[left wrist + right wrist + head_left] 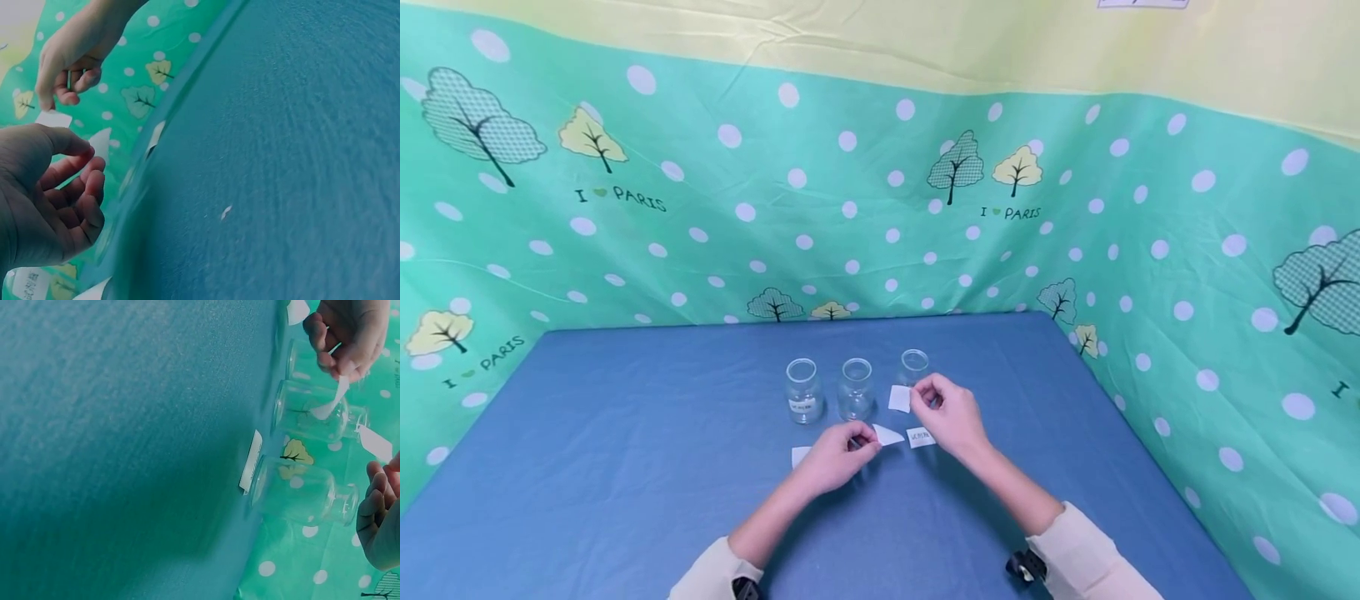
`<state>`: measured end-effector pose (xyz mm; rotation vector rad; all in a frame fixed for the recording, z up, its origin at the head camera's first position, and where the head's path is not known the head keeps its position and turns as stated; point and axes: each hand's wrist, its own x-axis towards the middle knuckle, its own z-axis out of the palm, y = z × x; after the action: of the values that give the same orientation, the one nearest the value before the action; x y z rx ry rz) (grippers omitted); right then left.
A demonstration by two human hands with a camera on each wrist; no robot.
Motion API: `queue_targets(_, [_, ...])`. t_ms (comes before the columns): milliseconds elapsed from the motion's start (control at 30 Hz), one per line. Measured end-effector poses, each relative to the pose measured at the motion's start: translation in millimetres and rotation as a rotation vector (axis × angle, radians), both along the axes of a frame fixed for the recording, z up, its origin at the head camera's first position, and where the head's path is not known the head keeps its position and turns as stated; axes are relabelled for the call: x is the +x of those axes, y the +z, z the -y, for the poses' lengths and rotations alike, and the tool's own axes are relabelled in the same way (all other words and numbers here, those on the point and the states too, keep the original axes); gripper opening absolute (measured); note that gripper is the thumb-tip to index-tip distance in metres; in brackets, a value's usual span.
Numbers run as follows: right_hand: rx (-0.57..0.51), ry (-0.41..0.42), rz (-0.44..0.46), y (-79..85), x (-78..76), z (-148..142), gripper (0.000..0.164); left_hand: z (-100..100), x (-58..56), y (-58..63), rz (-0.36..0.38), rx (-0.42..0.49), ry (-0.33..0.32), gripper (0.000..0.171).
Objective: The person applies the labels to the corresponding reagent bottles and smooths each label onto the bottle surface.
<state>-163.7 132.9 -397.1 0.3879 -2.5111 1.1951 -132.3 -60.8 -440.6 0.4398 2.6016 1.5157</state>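
Observation:
My left hand (837,454) pinches a curved, pointed piece of white paper (887,435) between thumb and index finger. In my right hand (951,412), the fingertips pinch a squarish white paper label (899,397) by its edge, in front of the right glass jar (914,362); the side facing the head camera looks blank. The two pieces are apart. Behind my hands stand the left jar (803,385), with a printed label (802,406) on its front, and the middle jar (855,385), with no label visible. Another printed label (251,462) lies on the table, near the right jar's base.
A white paper piece (800,456) lies on the blue table (647,467) by my left wrist, partly hidden by it. Green dotted cloth (850,208) hangs behind the table and along its right side.

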Motion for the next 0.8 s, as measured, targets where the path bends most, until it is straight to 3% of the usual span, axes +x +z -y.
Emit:
queue_targets(133, [0.002, 0.004, -0.002, -1.2, -0.1, -0.4, 0.004, -4.7, -1.4, -3.6, -0.009, -0.046, -0.008, 0.007])
queue_targets(800, [0.027, 0.012, -0.012, -5.8, 0.7, 2.2, 0.006, -4.1, 7.5, -7.4, -0.031, -0.26, 0.108, 0.007])
